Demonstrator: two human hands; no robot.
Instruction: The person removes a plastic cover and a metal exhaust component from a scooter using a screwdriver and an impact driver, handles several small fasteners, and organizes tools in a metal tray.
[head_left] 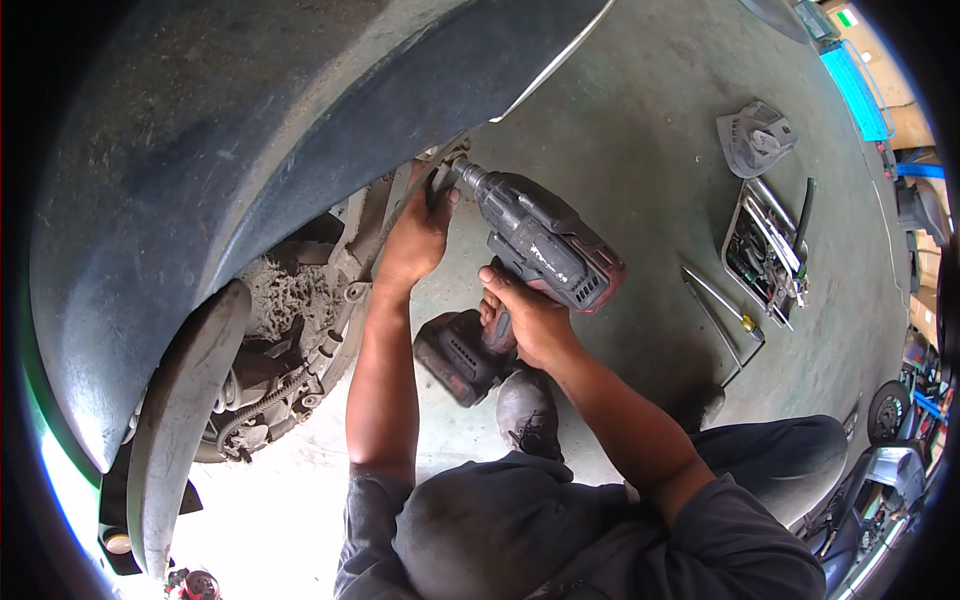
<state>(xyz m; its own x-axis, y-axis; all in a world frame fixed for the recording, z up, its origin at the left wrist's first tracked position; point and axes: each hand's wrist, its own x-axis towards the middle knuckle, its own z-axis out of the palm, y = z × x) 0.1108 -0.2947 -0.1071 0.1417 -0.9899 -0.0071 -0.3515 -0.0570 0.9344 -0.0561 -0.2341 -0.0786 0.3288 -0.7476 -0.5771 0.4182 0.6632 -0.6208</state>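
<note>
My right hand [530,318] is wrapped round the handle of a black cordless impact wrench [550,245]. Its socket [470,172] meets a bolt area at the edge of a dark metal bracket [440,180] on the vehicle. My left hand [415,243] reaches up beside the socket, its thumb and fingers closed on that bracket; some fingers are hidden behind it. Below the wrench handle hangs the battery pack [460,355]. A large dark body panel [210,150] arches over the left side, with dusty hoses and metal parts [290,310] beneath it.
To the right on the floor lie a tool tray [735,262] full of hand tools, a grey battery charger [752,140] and long thin tools, including a screwdriver [735,312]. A curved grey panel [180,420] stands at left. Another vehicle [890,480] is at the lower right edge.
</note>
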